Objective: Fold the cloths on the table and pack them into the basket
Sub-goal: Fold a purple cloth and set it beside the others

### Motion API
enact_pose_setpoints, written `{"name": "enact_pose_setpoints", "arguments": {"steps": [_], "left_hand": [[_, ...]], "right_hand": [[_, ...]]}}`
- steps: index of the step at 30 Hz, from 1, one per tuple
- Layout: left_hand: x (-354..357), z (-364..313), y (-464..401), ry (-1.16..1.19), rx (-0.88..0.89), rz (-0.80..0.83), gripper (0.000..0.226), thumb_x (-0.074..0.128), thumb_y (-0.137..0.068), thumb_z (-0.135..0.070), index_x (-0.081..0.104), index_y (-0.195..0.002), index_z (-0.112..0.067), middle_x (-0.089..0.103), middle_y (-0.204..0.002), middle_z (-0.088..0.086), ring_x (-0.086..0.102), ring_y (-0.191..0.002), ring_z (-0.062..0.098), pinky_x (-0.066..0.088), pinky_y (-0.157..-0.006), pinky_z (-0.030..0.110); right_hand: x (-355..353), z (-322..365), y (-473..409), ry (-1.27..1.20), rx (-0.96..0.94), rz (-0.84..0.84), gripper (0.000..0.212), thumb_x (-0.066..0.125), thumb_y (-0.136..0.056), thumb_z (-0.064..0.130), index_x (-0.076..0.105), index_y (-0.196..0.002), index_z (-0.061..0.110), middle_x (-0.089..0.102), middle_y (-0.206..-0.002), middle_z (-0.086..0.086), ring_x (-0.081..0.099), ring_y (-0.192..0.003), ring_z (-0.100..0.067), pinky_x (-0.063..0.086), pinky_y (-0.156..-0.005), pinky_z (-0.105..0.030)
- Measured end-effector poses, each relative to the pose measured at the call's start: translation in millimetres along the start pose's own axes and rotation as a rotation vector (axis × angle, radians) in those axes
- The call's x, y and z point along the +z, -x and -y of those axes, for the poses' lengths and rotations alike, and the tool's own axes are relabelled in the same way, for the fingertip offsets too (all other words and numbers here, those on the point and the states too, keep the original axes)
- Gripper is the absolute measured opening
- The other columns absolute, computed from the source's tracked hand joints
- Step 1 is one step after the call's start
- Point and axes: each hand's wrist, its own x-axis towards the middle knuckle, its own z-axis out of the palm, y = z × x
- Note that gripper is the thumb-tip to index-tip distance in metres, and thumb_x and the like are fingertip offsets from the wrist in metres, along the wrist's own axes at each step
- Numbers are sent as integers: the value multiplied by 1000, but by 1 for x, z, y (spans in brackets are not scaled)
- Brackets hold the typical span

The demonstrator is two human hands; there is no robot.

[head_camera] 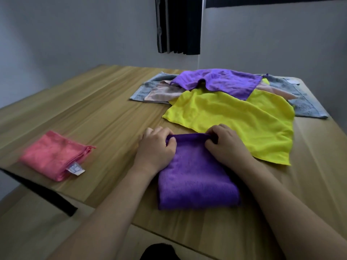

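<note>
A folded purple cloth (197,177) lies on the worktop (105,109) near its front edge. Its far edge is pinched at both corners: the left hand (155,149) at the left corner, the right hand (225,145) at the right, fingers curled over the hem. A yellow cloth (231,117) lies spread just beyond, its near edge under or touching the right hand. Behind it, a second purple cloth (221,83), pinkish cloths (163,92) and a grey-blue cloth (304,102) are heaped unfolded. A folded pink cloth (54,156) sits well apart at the left. No basket is in view.

Risks judged:
- Yellow hem may be caught with the purple edge and dragged into the next fold.
- Uneven pull from the two hands would skew the fold; layers may slip apart.
- The purple bundle lies near the front edge and could slide off if drawn back.
- The pink cloth sits near the left edge and could be knocked off.
</note>
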Motion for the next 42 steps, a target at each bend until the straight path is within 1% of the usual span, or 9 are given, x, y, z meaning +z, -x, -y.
{"name": "enact_pose_setpoints", "arguments": {"steps": [5, 9, 16, 19, 22, 32, 36, 38, 42], "left_hand": [[-4, -3, 3, 43, -2, -15, 16, 53, -89, -24, 63, -101, -19, 56, -97, -4, 51, -86, 17, 36, -72, 29], [-5, -5, 7, 24, -5, -52, 17, 50, -93, -26, 65, -93, -20, 58, -92, -6, 53, -77, 16, 36, -62, 27], [-4, 1, 5, 172, -23, -62, 21, 58, -89, -20, 77, -97, -20, 68, -95, -7, 58, -80, 7, 38, -71, 14], [-3, 1, 3, 153, -27, -37, 22, 57, -88, -19, 76, -97, -22, 67, -96, -8, 54, -78, 5, 37, -69, 13], [-1, 2, 2, 97, -1, 1, 22, 54, -88, -17, 73, -98, -22, 62, -101, -6, 56, -83, 11, 42, -73, 20], [-35, -11, -27, -164, -6, 454, 11, 54, -80, -16, 60, -90, -17, 55, -108, 6, 57, -96, 24, 49, -86, 35], [-45, -21, -27, -269, -5, 547, 17, 62, -75, -21, 66, -85, -8, 67, -91, 9, 62, -85, 26, 54, -69, 33], [-54, -24, -27, -247, -29, 609, 18, 65, -73, -24, 60, -71, -7, 62, -72, 6, 57, -69, 24, 42, -55, 31], [-81, -28, -26, -59, -59, 667, 17, 69, -70, -20, 56, -62, -13, 60, -61, 5, 52, -60, 20, 38, -55, 29]], "right_hand": [[-3, 4, 5, 101, 13, -28, 19, 60, -80, 26, 58, -92, 12, 58, -97, -7, 54, -91, -27, 43, -81, -35], [0, 4, 5, 107, -51, 41, 29, 59, -82, 23, 61, -109, 13, 61, -106, -7, 51, -99, -29, 35, -91, -31], [-5, 8, 2, -9, -30, 81, 32, 49, -96, 34, 69, -104, 10, 63, -106, -7, 49, -107, -21, 31, -97, -30], [-6, 6, 1, -21, -34, 75, 37, 43, -100, 28, 69, -97, 2, 64, -100, -13, 51, -106, -23, 32, -96, -32], [0, -3, -2, 101, -94, 75, 25, 53, -95, 29, 68, -105, 11, 60, -107, -10, 53, -104, -29, 34, -97, -32], [-25, 33, -29, 354, -53, 490, 11, 59, -82, 22, 51, -88, 18, 53, -92, 0, 50, -83, -20, 38, -67, -26], [-31, 46, -35, 493, -71, 575, 12, 60, -77, 16, 50, -83, 19, 55, -91, -1, 54, -84, -25, 43, -66, -29], [-35, 51, -31, 512, -93, 567, 16, 60, -75, 14, 45, -72, 22, 54, -86, 0, 54, -83, -25, 43, -65, -30], [-63, 64, -19, 437, -100, 529, 26, 63, -72, 10, 43, -63, 23, 49, -69, 6, 49, -73, -20, 35, -52, -26]]}}
